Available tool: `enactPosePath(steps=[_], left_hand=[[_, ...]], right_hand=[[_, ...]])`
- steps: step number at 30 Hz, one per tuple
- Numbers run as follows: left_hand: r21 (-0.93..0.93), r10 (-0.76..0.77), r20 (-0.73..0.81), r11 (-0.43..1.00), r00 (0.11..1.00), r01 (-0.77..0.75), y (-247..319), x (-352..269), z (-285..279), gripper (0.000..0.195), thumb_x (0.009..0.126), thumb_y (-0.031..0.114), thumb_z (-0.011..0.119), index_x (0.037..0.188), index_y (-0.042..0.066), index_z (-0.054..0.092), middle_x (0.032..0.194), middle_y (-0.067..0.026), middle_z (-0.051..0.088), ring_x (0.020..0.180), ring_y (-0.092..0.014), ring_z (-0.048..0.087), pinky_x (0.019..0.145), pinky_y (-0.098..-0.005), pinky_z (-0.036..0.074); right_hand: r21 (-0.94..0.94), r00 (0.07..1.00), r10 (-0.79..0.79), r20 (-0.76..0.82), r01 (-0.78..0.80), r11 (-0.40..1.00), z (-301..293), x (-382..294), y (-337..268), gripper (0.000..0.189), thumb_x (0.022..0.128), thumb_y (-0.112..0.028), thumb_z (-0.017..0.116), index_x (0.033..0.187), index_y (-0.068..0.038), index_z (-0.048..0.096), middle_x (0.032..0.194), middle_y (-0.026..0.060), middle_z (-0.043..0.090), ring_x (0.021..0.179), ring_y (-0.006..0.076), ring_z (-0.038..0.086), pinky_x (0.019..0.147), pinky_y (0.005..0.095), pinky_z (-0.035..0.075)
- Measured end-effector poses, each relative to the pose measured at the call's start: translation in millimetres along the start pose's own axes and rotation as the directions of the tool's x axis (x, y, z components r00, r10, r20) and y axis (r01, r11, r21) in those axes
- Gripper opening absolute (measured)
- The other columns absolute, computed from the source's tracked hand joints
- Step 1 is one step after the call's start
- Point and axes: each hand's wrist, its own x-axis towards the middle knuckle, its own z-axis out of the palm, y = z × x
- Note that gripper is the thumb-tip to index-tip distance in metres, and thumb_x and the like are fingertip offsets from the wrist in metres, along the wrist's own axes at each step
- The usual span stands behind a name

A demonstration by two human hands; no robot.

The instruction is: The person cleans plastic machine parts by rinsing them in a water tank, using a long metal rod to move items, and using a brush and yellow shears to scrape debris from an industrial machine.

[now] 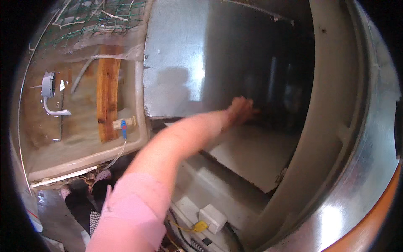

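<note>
My right hand point(242, 110) is reached out over a shadowed, dark metal surface point(261, 56), its forearm crossing the view below a rolled pink sleeve. The hand is blurred and dim. One finger seems to point out to the right, and I can make out no object in the grasp. Whether the fingertips touch the metal is unclear. To its left the bright part of the metal sheet point(174, 47) carries a shadow. Just below the hand lies a pale flat panel point(252, 157) with a dark gap along its lower edge. My left hand is out of view.
On the left stands a tub point(140, 94) with a wooden plank point(107, 94), a blue-handled valve point(123, 126) and a white curved pipe point(56, 111). Green netting point(126, 15) lies beyond. A white electrical box point(212, 218) with a yellow plug point(200, 226) and cables sits below. A curved metal rim point(340, 208) bounds the right.
</note>
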Motion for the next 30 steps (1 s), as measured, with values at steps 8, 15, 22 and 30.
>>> enactPosePath(steps=[8,15,22,30], left_hand=[[0.032,-0.348,0.153,0.937,0.925,0.347,-59.6,-144.0,-72.2,0.077,0.074,0.012,0.056,0.142,0.025,0.022,0.098,-0.023,0.05,0.082,-0.036,0.058,0.069,-0.0439,0.05],[0.036,-0.467,0.351,0.873,0.811,0.487,-29.2,-237.1,-165.3,0.081,0.074,0.015,0.058,0.143,0.03,0.018,0.098,-0.025,0.051,0.08,-0.041,0.059,0.071,-0.0467,0.049],[-0.037,-0.519,0.377,0.819,0.767,0.573,67.8,-382.1,-275.5,0.087,0.072,0.013,0.059,0.143,0.033,0.014,0.1,-0.0244,0.049,0.084,-0.044,0.056,0.075,-0.049,0.047],[0.095,-0.373,0.645,0.905,0.666,0.415,142.6,-543.8,-389.3,0.09,0.068,0.011,0.06,0.144,0.028,0.015,0.107,-0.0294,0.05,0.094,-0.045,0.054,0.083,-0.0484,0.046]], right_hand=[[-0.267,1.0,-0.022,0.023,0.027,0.963,-7.0,-22.3,23.1,0.121,0.053,-0.07,0.07,0.126,0.017,0.028,0.12,0.0268,0.049,0.117,0.0354,0.043,0.099,0.0434,0.031],[-0.025,0.993,-0.112,-0.043,0.111,0.994,5.3,-24.6,31.1,0.111,0.057,-0.059,0.077,0.118,0.022,0.031,0.121,0.0352,0.038,0.113,0.0434,0.039,0.101,0.045,0.026],[-0.032,0.979,-0.193,0.061,0.195,0.98,-4.4,-12.2,14.3,0.101,0.065,-0.074,0.055,0.094,0.023,0.052,0.1,0.0379,0.053,0.1,0.0454,0.05,0.094,0.0474,0.034],[0.037,0.865,-0.392,-0.314,0.424,0.905,-1.2,-7.8,14.9,0.088,0.063,-0.069,0.061,0.084,0.015,0.049,0.092,0.0308,0.051,0.089,0.043,0.05,0.083,0.0458,0.042]])
